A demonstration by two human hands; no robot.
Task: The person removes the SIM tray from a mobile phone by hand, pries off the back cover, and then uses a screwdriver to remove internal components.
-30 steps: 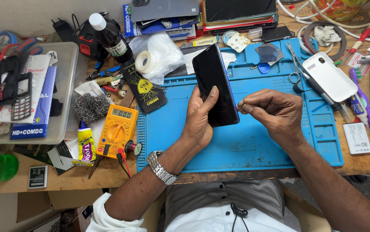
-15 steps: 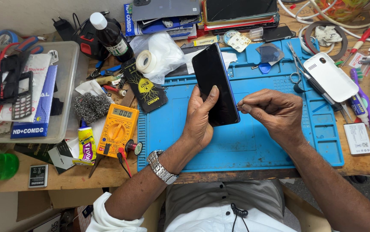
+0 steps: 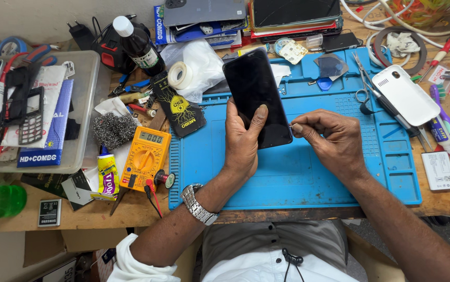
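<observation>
Your left hand [image 3: 243,143] is wrapped around the lower half of a black smartphone [image 3: 256,96], thumb laid across its dark screen and fingers curled behind it, so the phone stands tilted above the blue work mat [image 3: 298,172] with its top end leaning away from you. Your right hand [image 3: 332,141] is closed into a pinch, thumb and forefinger pressed together on something thin at the phone's right edge (too small to tell what it is), and that pinch touches the side of the phone just beside your left thumb. A metal wristwatch [image 3: 196,204] sits on your left wrist. Outward from the hands, the mat covers the middle of the bench [image 3: 131,209]. To your left, a yellow multimeter [image 3: 145,159] lies just off the mat's edge, with a yellow glue tube [image 3: 108,177] beside it and a wad of steel wool [image 3: 111,129] above that. A roll of clear tape [image 3: 180,75] and a dark bottle with a white cap [image 3: 138,47] stand further back. To your right, scissors [image 3: 365,83] and a white phone back cover [image 3: 405,95] rest on the mat's far corner.
</observation>
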